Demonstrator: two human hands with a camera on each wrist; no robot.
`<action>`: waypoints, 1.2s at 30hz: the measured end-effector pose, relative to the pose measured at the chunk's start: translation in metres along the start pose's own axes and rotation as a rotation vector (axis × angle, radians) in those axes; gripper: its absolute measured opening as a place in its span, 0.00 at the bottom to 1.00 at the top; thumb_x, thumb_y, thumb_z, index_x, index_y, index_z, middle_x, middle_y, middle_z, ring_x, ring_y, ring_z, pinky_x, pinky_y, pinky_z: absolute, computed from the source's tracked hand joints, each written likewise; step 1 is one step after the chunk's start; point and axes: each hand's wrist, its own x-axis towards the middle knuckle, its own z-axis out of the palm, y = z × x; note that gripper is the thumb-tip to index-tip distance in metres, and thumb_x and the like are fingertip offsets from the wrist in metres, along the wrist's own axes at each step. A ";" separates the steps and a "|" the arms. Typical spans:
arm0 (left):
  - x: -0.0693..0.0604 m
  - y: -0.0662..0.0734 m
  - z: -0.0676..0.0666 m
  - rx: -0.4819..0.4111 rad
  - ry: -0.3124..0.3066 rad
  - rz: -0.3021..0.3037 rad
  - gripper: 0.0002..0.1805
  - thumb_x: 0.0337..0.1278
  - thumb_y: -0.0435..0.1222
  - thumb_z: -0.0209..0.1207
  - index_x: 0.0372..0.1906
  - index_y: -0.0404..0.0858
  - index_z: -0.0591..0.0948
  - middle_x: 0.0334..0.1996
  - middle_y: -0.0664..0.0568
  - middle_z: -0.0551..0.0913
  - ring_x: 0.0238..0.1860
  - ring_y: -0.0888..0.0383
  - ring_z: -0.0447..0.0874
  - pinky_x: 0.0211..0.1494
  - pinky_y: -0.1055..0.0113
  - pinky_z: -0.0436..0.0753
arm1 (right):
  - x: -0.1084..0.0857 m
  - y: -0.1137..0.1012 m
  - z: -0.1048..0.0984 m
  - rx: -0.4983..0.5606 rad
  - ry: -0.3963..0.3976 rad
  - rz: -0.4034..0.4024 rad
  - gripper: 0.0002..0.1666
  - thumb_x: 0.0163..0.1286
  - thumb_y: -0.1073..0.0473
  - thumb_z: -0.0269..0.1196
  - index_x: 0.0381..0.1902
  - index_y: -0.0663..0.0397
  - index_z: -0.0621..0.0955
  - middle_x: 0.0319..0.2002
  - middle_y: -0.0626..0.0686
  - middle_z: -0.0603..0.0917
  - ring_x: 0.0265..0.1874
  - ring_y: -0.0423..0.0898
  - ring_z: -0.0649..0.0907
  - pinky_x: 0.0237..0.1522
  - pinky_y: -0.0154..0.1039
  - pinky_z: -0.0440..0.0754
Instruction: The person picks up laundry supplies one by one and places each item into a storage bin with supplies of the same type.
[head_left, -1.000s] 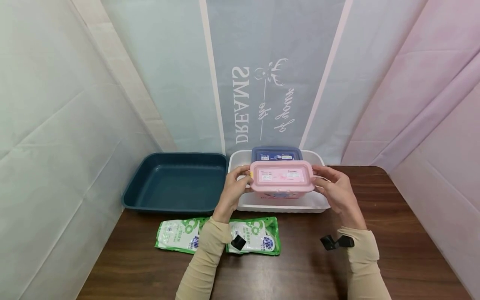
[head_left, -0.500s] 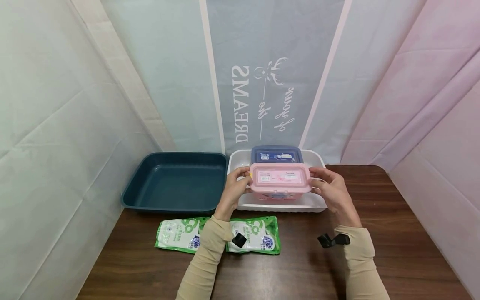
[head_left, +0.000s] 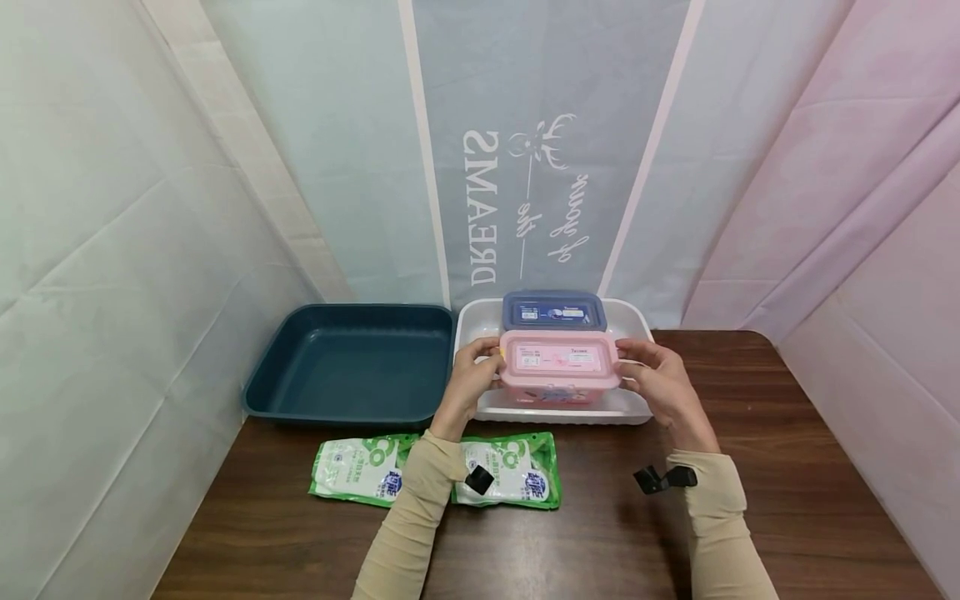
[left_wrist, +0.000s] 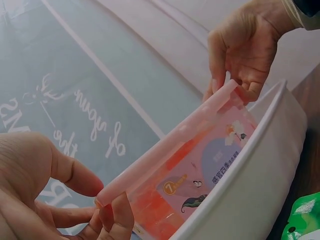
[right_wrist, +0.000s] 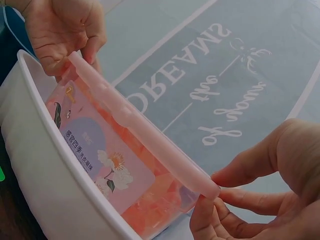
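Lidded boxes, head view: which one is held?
The pink lidded box, in front, its ends gripped by the left hand and right hand. The blue lidded box behind it has no hand on it.

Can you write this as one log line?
left hand: holds left end of pink box; right hand: holds right end; blue-lidded box: inside white tray; green bags: on table

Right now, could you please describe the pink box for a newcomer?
On the table, find the white tray. The left hand and right hand hold the pink box there, in front of the blue box; only the nearer lid is pink.
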 end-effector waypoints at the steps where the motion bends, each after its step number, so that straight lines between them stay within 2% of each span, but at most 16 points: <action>1: 0.000 0.000 0.000 0.002 0.000 -0.003 0.27 0.62 0.26 0.55 0.67 0.31 0.80 0.49 0.43 0.75 0.32 0.56 0.78 0.32 0.70 0.84 | 0.000 0.001 0.000 -0.004 0.000 0.005 0.30 0.75 0.74 0.60 0.72 0.74 0.71 0.55 0.56 0.77 0.43 0.40 0.81 0.44 0.31 0.88; 10: 0.002 -0.004 0.003 0.020 0.010 -0.012 0.28 0.61 0.27 0.55 0.69 0.30 0.79 0.51 0.42 0.76 0.32 0.57 0.79 0.31 0.71 0.84 | 0.003 0.005 -0.002 -0.013 0.005 0.029 0.31 0.74 0.74 0.60 0.73 0.74 0.70 0.54 0.55 0.77 0.43 0.41 0.80 0.43 0.32 0.88; 20: 0.005 -0.009 0.004 0.023 0.033 -0.009 0.28 0.62 0.27 0.55 0.68 0.30 0.79 0.49 0.43 0.76 0.30 0.58 0.77 0.31 0.71 0.83 | 0.004 0.006 0.000 -0.040 -0.002 0.050 0.31 0.76 0.72 0.58 0.74 0.71 0.70 0.61 0.62 0.74 0.49 0.45 0.78 0.47 0.31 0.87; 36: 0.004 -0.012 0.005 0.043 0.033 -0.022 0.28 0.63 0.28 0.54 0.69 0.31 0.79 0.49 0.42 0.76 0.30 0.58 0.77 0.32 0.71 0.82 | 0.006 0.010 0.001 -0.051 -0.006 0.068 0.31 0.76 0.72 0.58 0.75 0.71 0.70 0.62 0.63 0.74 0.49 0.45 0.77 0.46 0.32 0.87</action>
